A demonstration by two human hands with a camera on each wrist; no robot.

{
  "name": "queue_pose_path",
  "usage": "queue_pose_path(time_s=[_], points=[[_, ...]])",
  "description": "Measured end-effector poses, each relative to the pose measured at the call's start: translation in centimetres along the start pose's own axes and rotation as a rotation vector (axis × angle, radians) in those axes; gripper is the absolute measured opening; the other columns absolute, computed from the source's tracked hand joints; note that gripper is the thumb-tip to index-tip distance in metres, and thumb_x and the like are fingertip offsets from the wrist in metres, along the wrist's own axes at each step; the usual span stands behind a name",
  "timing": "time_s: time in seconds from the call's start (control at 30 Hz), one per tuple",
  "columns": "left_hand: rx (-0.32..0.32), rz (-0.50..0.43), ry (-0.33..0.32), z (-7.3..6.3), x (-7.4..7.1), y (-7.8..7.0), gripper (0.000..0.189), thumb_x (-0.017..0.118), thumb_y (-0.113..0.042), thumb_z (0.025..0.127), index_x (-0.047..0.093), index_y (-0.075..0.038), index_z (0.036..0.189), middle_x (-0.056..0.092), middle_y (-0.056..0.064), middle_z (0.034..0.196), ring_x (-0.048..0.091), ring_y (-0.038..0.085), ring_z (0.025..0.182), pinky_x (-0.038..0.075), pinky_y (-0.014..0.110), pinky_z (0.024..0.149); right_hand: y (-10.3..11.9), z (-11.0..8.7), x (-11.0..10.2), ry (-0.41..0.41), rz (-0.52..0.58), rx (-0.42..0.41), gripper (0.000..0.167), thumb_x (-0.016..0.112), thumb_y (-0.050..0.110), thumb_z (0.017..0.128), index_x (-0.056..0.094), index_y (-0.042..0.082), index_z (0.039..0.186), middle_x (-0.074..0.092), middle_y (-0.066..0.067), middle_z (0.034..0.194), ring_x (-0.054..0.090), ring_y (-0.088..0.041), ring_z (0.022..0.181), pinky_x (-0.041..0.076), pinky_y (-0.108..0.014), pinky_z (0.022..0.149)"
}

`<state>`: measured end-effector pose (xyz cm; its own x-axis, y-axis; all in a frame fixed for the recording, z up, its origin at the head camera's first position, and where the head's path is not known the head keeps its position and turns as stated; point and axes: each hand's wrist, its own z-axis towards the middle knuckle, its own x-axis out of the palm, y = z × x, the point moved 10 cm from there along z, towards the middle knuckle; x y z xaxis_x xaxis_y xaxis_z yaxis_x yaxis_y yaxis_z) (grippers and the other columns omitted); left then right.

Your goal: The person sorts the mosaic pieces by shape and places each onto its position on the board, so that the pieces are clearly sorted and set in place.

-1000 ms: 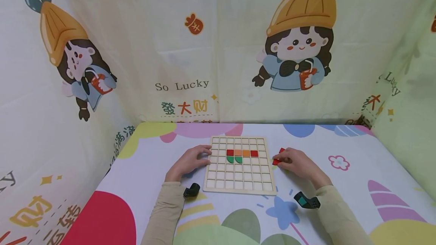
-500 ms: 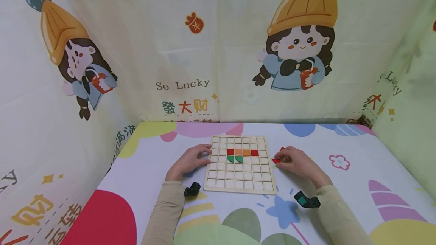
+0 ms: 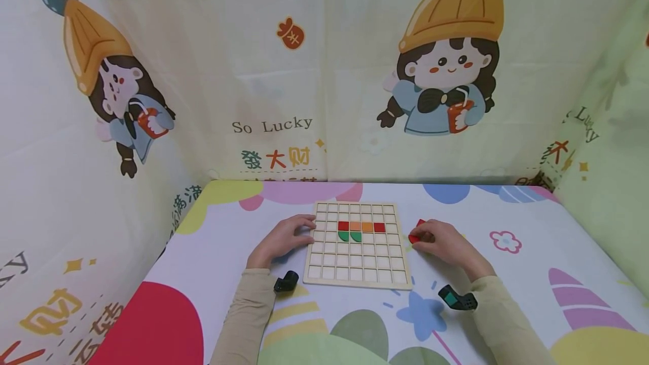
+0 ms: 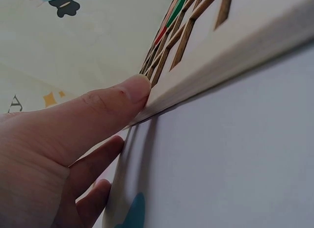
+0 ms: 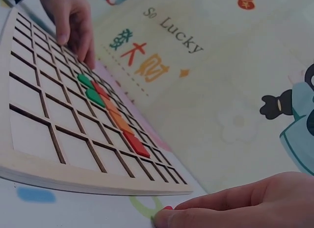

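We are still steadying the board (image 3: 356,245) with our flat left hand (image 3: 281,239); our right hand (image 3: 440,239) is pinching a red piece (image 3: 414,237), drawing it slightly away.

My left grip (image 3: 281,239) rests on the left edge of the board (image 3: 357,275), a pale wooden grid lying flat on the bench, with red, orange and green tiles (image 3: 360,227) set in its upper rows. My right grip (image 3: 440,240) pinches a red tile (image 3: 414,237) just beside the board's right edge.
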<state>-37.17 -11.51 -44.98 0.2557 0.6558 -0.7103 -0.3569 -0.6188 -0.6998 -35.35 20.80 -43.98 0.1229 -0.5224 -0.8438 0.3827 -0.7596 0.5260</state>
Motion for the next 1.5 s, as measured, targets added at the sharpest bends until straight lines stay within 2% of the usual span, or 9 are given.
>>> queue_pose_path(time_s=[0.23,0.53,0.8,0.97,1.23,1.37,1.5], points=[[-0.005,0.008,0.000,0.1,0.1,0.2,0.029,0.075,-0.017,0.087,0.069,-0.009,0.114,0.054,0.002,0.141,0.042,0.025,0.137,0.034,0.042,0.114,0.4,-0.2,-0.1,-0.007,0.009,-0.033,0.027,0.078,0.015,0.083,0.073,0.004,0.107,0.063,0.002,0.090,0.052,-0.012,0.078,0.050,-0.026,0.069],[-0.002,0.008,0.002,0.0,0.0,0.0,0.030,0.075,-0.019,0.087,0.069,-0.009,0.115,0.054,0.002,0.141,0.042,0.024,0.137,0.033,0.042,0.114,0.6,-0.2,-0.2,-0.001,0.000,-0.065,0.025,0.077,0.013,0.084,0.073,0.005,0.107,0.066,0.003,0.092,0.056,-0.011,0.080,0.054,-0.032,0.074],[-0.004,0.019,0.002,0.2,0.1,0.2,0.029,0.075,-0.018,0.087,0.069,-0.011,0.114,0.054,0.001,0.141,0.042,0.023,0.137,0.034,0.041,0.114,0.6,-0.3,-0.5,-0.027,0.011,-0.041,0.026,0.076,0.013,0.086,0.072,0.005,0.110,0.062,0.002,0.092,0.057,-0.013,0.082,0.054,-0.030,0.075],[-0.009,0.018,-0.001,0.2,0.0,0.2,0.029,0.075,-0.018,0.087,0.069,-0.010,0.114,0.054,0.001,0.141,0.042,0.023,0.136,0.034,0.041,0.114,1.5,0.0,-1.4,-0.110,-0.001,-0.044,0.024,0.076,0.012,0.086,0.073,0.006,0.109,0.063,0.000,0.094,0.056,-0.015,0.082,0.054,-0.031,0.073],[-0.003,0.024,-0.004,0.2,0.0,0.2,0.029,0.075,-0.017,0.087,0.069,-0.009,0.115,0.054,0.001,0.141,0.042,0.023,0.137,0.033,0.041,0.114,4.0,0.2,-3.2,-0.270,0.023,-0.063,0.028,0.075,0.008,0.086,0.071,0.001,0.113,0.065,-0.011,0.101,0.064,-0.020,0.081,0.058,-0.036,0.074],[-0.013,0.017,0.003,0.2,0.0,0.2,0.030,0.075,-0.017,0.087,0.068,-0.009,0.116,0.054,0.001,0.142,0.041,0.021,0.138,0.032,0.038,0.115,4.8,0.1,-3.4,-0.296,0.044,-0.076,0.028,0.076,0.007,0.085,0.071,0.001,0.112,0.064,-0.011,0.101,0.066,-0.020,0.080,0.060,-0.037,0.073],[-0.010,0.017,0.006,0.2,0.0,0.1,0.031,0.075,-0.017,0.087,0.068,-0.009,0.116,0.054,0.001,0.142,0.041,0.023,0.137,0.033,0.040,0.115,5.5,0.0,-3.1,-0.275,0.068,-0.103,0.028,0.076,0.005,0.084,0.071,0.001,0.111,0.064,-0.010,0.100,0.065,-0.019,0.079,0.060,-0.035,0.072]])
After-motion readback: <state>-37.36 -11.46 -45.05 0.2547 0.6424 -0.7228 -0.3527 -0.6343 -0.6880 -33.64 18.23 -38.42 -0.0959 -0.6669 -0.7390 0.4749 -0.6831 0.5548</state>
